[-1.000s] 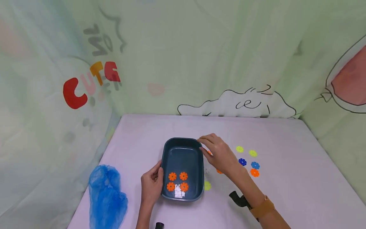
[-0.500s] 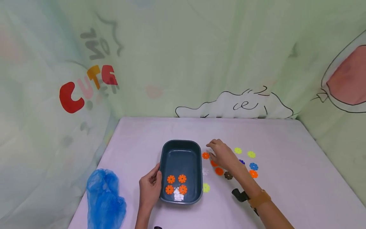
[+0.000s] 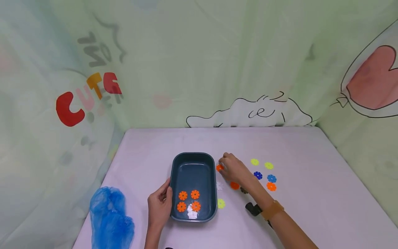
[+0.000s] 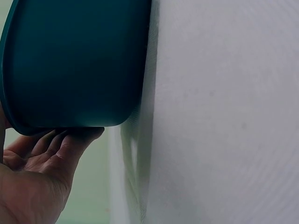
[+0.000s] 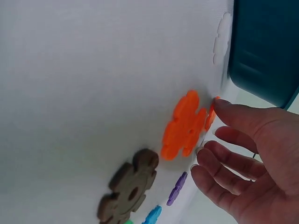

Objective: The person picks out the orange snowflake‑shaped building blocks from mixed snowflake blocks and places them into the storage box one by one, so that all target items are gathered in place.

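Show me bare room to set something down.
Bare on the white cloth-covered table: right of the light blue notched disc; behind the dark blue rectangular tray; between tray and crumpled blue bag, beyond the left hand. Crowded: right of the tray, around the right hand and notched orange discs.

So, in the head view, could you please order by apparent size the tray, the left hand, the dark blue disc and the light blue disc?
1. Tray
2. Left hand, without the arm
3. Dark blue disc and light blue disc: too alike to rank
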The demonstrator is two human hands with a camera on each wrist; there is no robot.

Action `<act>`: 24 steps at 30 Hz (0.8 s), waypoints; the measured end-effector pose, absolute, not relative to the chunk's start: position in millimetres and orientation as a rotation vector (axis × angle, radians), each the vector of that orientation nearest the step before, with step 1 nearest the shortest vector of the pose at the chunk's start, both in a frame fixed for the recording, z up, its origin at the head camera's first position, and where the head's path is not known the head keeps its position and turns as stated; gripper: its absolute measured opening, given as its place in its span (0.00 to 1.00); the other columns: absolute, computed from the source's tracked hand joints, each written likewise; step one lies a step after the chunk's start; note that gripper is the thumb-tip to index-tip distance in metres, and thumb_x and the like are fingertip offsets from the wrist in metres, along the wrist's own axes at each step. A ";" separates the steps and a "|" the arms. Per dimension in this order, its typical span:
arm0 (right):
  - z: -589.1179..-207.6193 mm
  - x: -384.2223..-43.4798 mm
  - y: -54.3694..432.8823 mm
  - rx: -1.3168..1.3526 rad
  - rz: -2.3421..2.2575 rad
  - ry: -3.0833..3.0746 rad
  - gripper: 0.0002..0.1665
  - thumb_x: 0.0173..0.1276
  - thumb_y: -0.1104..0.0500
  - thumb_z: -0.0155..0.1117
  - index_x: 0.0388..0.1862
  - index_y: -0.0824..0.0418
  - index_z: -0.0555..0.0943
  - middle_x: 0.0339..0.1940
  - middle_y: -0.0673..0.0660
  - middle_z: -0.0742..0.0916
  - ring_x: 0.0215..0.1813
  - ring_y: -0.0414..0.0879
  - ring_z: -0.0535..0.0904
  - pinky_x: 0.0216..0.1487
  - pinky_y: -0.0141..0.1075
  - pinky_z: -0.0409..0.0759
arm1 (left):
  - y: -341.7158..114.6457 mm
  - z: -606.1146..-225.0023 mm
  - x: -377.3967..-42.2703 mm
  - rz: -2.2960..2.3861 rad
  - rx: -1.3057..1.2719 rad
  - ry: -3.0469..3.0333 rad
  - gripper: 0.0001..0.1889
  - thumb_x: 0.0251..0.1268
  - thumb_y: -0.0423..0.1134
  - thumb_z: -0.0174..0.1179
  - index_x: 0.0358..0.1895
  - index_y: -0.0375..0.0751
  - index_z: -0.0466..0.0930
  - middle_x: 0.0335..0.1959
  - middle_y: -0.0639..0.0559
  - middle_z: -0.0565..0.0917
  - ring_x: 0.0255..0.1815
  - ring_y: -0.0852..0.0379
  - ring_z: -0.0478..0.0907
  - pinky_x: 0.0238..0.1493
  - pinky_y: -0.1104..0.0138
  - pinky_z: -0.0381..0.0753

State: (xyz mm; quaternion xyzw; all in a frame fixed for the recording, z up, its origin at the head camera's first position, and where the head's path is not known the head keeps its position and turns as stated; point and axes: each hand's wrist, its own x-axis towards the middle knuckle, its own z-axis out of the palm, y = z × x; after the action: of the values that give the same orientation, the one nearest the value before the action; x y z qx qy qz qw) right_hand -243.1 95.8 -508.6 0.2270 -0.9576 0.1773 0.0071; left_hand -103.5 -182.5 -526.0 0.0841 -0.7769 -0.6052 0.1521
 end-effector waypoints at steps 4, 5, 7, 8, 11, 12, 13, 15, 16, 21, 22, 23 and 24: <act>-509.1 -247.3 95.0 0.718 0.573 -2.985 0.11 0.68 0.64 0.80 0.47 0.68 0.92 0.39 0.60 0.86 0.43 0.52 0.81 0.48 0.42 0.91 | -182.8 -526.4 -104.3 -1.747 0.249 -2.229 0.21 0.80 0.27 0.60 0.71 0.30 0.79 0.68 0.40 0.84 0.59 0.44 0.89 0.56 0.67 0.89; -509.4 -248.0 95.0 0.718 0.577 -2.987 0.11 0.68 0.64 0.79 0.46 0.67 0.92 0.38 0.59 0.86 0.42 0.51 0.81 0.48 0.41 0.91 | -182.8 -526.5 -104.4 -1.747 0.248 -2.232 0.21 0.80 0.27 0.60 0.72 0.30 0.79 0.68 0.40 0.84 0.60 0.44 0.89 0.56 0.66 0.89; -509.7 -249.1 94.9 0.727 0.590 -2.990 0.09 0.69 0.64 0.79 0.45 0.67 0.92 0.38 0.59 0.86 0.42 0.51 0.81 0.47 0.41 0.91 | -182.8 -526.7 -104.3 -1.749 0.258 -2.233 0.21 0.80 0.28 0.60 0.72 0.31 0.79 0.68 0.40 0.84 0.60 0.44 0.89 0.56 0.66 0.89; -510.0 -249.5 94.7 0.734 0.592 -2.990 0.09 0.69 0.64 0.79 0.45 0.67 0.92 0.38 0.59 0.87 0.42 0.51 0.81 0.47 0.41 0.92 | -182.9 -526.7 -104.2 -1.748 0.260 -2.234 0.21 0.80 0.28 0.60 0.72 0.31 0.79 0.68 0.40 0.84 0.59 0.44 0.89 0.56 0.66 0.89; -510.6 -249.5 94.4 0.749 0.603 -2.989 0.09 0.68 0.65 0.79 0.45 0.67 0.92 0.39 0.60 0.87 0.42 0.51 0.81 0.47 0.41 0.92 | -183.0 -526.7 -103.8 -1.747 0.259 -2.230 0.21 0.80 0.27 0.60 0.71 0.31 0.79 0.68 0.40 0.84 0.60 0.44 0.89 0.56 0.65 0.89; -510.7 -249.5 94.4 0.757 0.603 -2.985 0.08 0.68 0.66 0.79 0.45 0.67 0.92 0.39 0.60 0.88 0.42 0.51 0.81 0.47 0.41 0.92 | -183.0 -526.8 -103.7 -1.749 0.258 -2.229 0.21 0.80 0.27 0.60 0.71 0.31 0.79 0.68 0.40 0.84 0.60 0.44 0.89 0.56 0.65 0.89; -510.8 -249.5 94.3 0.764 0.605 -2.981 0.08 0.68 0.66 0.79 0.45 0.67 0.92 0.39 0.60 0.88 0.43 0.52 0.82 0.48 0.42 0.92 | -183.1 -526.8 -103.6 -1.751 0.257 -2.227 0.21 0.80 0.27 0.60 0.71 0.31 0.79 0.68 0.40 0.84 0.60 0.44 0.89 0.56 0.66 0.89; -511.0 -249.5 93.9 0.773 0.615 -2.976 0.08 0.68 0.67 0.78 0.46 0.67 0.92 0.39 0.60 0.88 0.44 0.52 0.82 0.49 0.43 0.92 | -183.5 -527.0 -103.7 -1.755 0.253 -2.223 0.21 0.80 0.27 0.60 0.71 0.31 0.79 0.68 0.40 0.84 0.60 0.44 0.88 0.56 0.66 0.89; -511.0 -249.5 93.8 0.779 0.616 -2.970 0.09 0.68 0.67 0.78 0.46 0.68 0.92 0.40 0.60 0.88 0.44 0.53 0.83 0.50 0.43 0.92 | -183.7 -527.1 -103.8 -1.756 0.251 -2.223 0.21 0.80 0.27 0.60 0.71 0.31 0.79 0.68 0.40 0.84 0.60 0.44 0.88 0.56 0.66 0.89; -511.1 -248.9 92.2 0.812 0.631 -2.936 0.11 0.66 0.70 0.79 0.47 0.69 0.92 0.43 0.62 0.91 0.48 0.56 0.85 0.53 0.46 0.92 | -184.4 -526.8 -104.2 -1.759 0.247 -2.222 0.21 0.80 0.27 0.60 0.71 0.30 0.79 0.68 0.40 0.84 0.59 0.44 0.89 0.56 0.67 0.89; -510.9 -248.6 91.8 0.817 0.633 -2.931 0.11 0.66 0.71 0.79 0.47 0.69 0.92 0.44 0.62 0.91 0.49 0.56 0.85 0.54 0.46 0.92 | -184.5 -526.9 -104.3 -1.758 0.247 -2.225 0.21 0.80 0.27 0.60 0.71 0.30 0.79 0.68 0.40 0.84 0.59 0.44 0.89 0.56 0.67 0.89; -510.9 -248.2 91.4 0.827 0.634 -2.925 0.11 0.65 0.71 0.78 0.47 0.69 0.92 0.44 0.62 0.91 0.49 0.56 0.85 0.54 0.46 0.92 | -184.6 -527.2 -104.2 -1.757 0.247 -2.228 0.21 0.80 0.27 0.60 0.71 0.30 0.79 0.68 0.40 0.84 0.59 0.44 0.89 0.56 0.67 0.89; -510.8 -247.6 91.0 0.833 0.636 -2.923 0.11 0.65 0.72 0.78 0.47 0.68 0.92 0.44 0.62 0.91 0.49 0.56 0.85 0.53 0.46 0.92 | -184.7 -527.3 -104.1 -1.759 0.250 -2.230 0.21 0.80 0.27 0.60 0.71 0.30 0.79 0.68 0.40 0.84 0.60 0.44 0.89 0.56 0.67 0.89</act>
State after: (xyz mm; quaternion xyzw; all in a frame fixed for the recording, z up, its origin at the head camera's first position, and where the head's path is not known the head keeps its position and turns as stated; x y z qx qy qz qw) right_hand -247.6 91.0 -510.8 0.2681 -0.9412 0.2047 0.0184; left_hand -104.1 -184.7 -527.3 0.0866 -0.7740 -0.6103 0.1448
